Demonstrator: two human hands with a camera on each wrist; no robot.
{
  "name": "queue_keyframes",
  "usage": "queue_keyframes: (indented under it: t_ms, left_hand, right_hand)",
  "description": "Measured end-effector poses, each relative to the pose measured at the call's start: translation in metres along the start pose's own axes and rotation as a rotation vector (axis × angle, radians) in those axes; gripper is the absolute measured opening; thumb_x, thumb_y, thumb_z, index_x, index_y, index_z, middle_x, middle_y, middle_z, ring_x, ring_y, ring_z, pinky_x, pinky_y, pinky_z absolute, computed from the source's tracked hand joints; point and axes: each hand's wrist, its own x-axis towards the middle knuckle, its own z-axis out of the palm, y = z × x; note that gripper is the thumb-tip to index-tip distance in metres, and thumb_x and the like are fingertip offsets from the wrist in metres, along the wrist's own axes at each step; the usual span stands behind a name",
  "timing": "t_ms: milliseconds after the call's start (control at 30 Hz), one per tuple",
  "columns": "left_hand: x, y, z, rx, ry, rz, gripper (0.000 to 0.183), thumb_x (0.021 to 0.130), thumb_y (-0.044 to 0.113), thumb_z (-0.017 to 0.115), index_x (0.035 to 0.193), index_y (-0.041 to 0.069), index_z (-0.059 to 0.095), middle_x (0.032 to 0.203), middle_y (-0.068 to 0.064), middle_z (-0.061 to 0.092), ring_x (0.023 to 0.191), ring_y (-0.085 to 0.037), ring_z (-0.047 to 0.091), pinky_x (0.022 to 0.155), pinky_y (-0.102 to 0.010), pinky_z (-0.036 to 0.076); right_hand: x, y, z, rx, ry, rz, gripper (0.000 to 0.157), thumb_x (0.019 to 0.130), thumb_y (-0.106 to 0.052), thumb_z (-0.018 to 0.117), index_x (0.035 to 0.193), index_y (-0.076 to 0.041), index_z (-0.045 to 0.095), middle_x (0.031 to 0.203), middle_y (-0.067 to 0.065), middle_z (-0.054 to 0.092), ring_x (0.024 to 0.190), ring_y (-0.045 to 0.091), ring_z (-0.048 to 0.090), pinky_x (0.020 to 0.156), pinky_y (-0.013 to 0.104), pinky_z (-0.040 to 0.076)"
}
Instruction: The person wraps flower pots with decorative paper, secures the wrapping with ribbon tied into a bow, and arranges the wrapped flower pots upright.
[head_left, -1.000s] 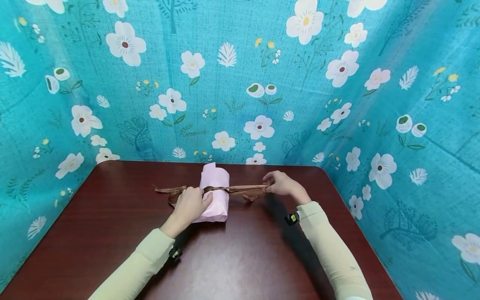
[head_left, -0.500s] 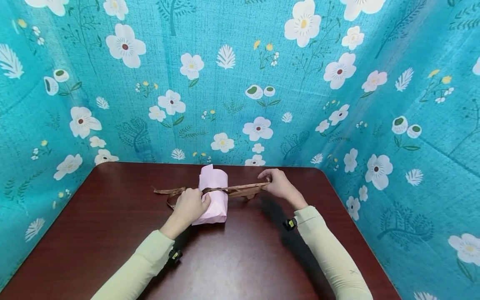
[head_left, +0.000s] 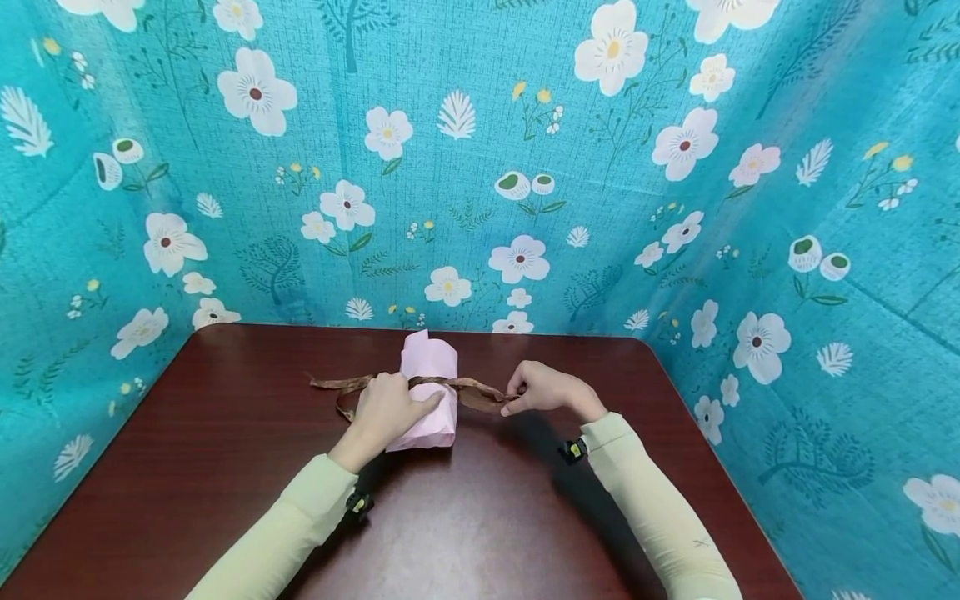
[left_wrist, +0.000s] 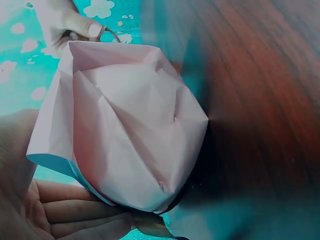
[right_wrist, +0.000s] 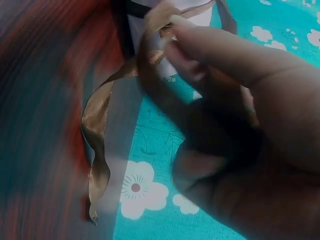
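Observation:
A pink paper-wrapped package [head_left: 431, 417] lies on the dark table, with a brown satin ribbon [head_left: 476, 392] passing across its middle. My left hand [head_left: 384, 412] holds the package from its left side, thumb over the top. In the left wrist view, the fingers [left_wrist: 75, 212] lie along the package's side, beside its folded paper end [left_wrist: 135, 125]. Right of the package, my right hand [head_left: 543, 390] pinches the ribbon between thumb and fingertips. The right wrist view shows a ribbon loop [right_wrist: 155, 65] at those fingertips and a loose tail [right_wrist: 97, 120] hanging down.
Another length of ribbon [head_left: 333, 384] trails left from under the left hand on the table [head_left: 225, 433]. A turquoise flowered curtain [head_left: 450, 208] stands behind the table and along its sides. Small black wrist cameras [head_left: 573, 451] sit at both cuffs.
My right hand has moved left and down, nearer the package, and the stretched ribbon has drawn into a shorter, slacker loop. The left hand stays at the package, its thumb now reaching farther across it.

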Motion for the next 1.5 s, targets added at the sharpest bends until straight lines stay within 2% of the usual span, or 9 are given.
queue_keyframes:
  t_ms: [233, 433, 600, 700, 867, 1067, 1200, 1400, 1500]
  left_hand:
    - [0.0, 0.002, -0.001, -0.009, -0.018, -0.021, 0.065, 0.084, 0.062, 0.07, 0.048, 0.012, 0.048, 0.047, -0.004, 0.046, 0.047, -0.019, 0.049, 0.04, -0.031, 0.032]
    - [0.001, 0.004, 0.0, 0.0, -0.029, -0.032, 0.066, 0.084, 0.063, 0.071, 0.049, 0.012, 0.047, 0.047, -0.004, 0.046, 0.047, -0.018, 0.047, 0.04, -0.031, 0.032]
    - [0.0, 0.006, 0.0, 0.005, -0.028, -0.024, 0.065, 0.083, 0.062, 0.071, 0.049, 0.012, 0.047, 0.047, -0.004, 0.045, 0.047, -0.017, 0.046, 0.039, -0.03, 0.031]
    - [0.0, 0.006, 0.0, 0.004, -0.029, -0.027, 0.065, 0.083, 0.062, 0.072, 0.049, 0.012, 0.047, 0.046, -0.003, 0.044, 0.047, -0.017, 0.045, 0.04, -0.03, 0.031]
    - [0.0, 0.005, 0.001, 0.0, -0.04, -0.048, 0.065, 0.083, 0.062, 0.072, 0.049, 0.012, 0.047, 0.046, -0.004, 0.045, 0.047, -0.017, 0.045, 0.04, -0.03, 0.031]
    - [0.001, 0.005, 0.0, 0.001, -0.032, -0.04, 0.064, 0.083, 0.062, 0.072, 0.05, 0.012, 0.049, 0.047, -0.004, 0.046, 0.047, -0.018, 0.049, 0.04, -0.031, 0.034]
    - [0.001, 0.006, -0.001, -0.007, -0.035, -0.041, 0.064, 0.083, 0.062, 0.072, 0.05, 0.012, 0.049, 0.047, -0.004, 0.047, 0.047, -0.018, 0.049, 0.04, -0.031, 0.035]
    - [0.002, 0.007, -0.001, -0.015, -0.029, -0.038, 0.064, 0.082, 0.062, 0.072, 0.049, 0.012, 0.048, 0.047, -0.004, 0.046, 0.047, -0.018, 0.048, 0.04, -0.031, 0.033]
    - [0.002, 0.006, -0.001, -0.011, -0.026, -0.043, 0.064, 0.082, 0.062, 0.072, 0.049, 0.013, 0.047, 0.047, -0.004, 0.046, 0.047, -0.018, 0.049, 0.039, -0.031, 0.033]
  right_hand:
    - [-0.012, 0.009, -0.005, 0.022, -0.008, 0.106, 0.033, 0.094, -0.029, 0.074, 0.067, -0.015, 0.06, 0.058, -0.006, 0.044, 0.053, 0.009, 0.039, 0.056, 0.026, 0.037]
    - [-0.022, 0.02, -0.011, -0.015, 0.052, 0.117, 0.039, 0.09, -0.029, 0.078, 0.064, -0.013, 0.054, 0.058, -0.007, 0.037, 0.053, 0.008, 0.034, 0.056, 0.025, 0.033]
    - [-0.027, 0.021, -0.017, -0.043, 0.104, 0.15, 0.025, 0.09, -0.023, 0.078, 0.069, -0.012, 0.07, 0.056, -0.008, 0.046, 0.052, 0.008, 0.036, 0.054, 0.025, 0.034]
    - [-0.027, 0.017, -0.021, -0.072, 0.118, 0.132, 0.015, 0.088, -0.017, 0.08, 0.074, -0.01, 0.076, 0.059, -0.009, 0.053, 0.054, 0.007, 0.039, 0.055, 0.025, 0.036]
    - [-0.026, 0.014, -0.022, -0.128, 0.112, 0.079, 0.024, 0.088, -0.012, 0.079, 0.067, -0.007, 0.068, 0.059, -0.007, 0.046, 0.056, 0.009, 0.037, 0.058, 0.026, 0.035]
    - [-0.025, 0.021, -0.02, -0.065, 0.174, 0.112, 0.02, 0.086, -0.013, 0.081, 0.1, -0.001, 0.072, 0.081, 0.001, 0.066, 0.071, 0.013, 0.054, 0.066, 0.028, 0.046]
    - [-0.027, 0.025, -0.021, -0.048, 0.145, 0.077, 0.013, 0.091, -0.017, 0.077, 0.083, -0.007, 0.075, 0.072, 0.0, 0.059, 0.064, 0.014, 0.047, 0.061, 0.028, 0.041]
    - [-0.034, 0.026, -0.03, -0.016, 0.334, -0.017, 0.024, 0.091, -0.015, 0.076, 0.068, -0.017, 0.067, 0.103, 0.005, 0.067, 0.11, 0.023, 0.055, 0.089, 0.041, 0.043]
    - [-0.037, 0.026, -0.037, 0.071, 0.489, -0.036, 0.018, 0.092, -0.008, 0.072, 0.075, -0.014, 0.071, 0.1, 0.008, 0.072, 0.102, 0.026, 0.062, 0.08, 0.037, 0.048]
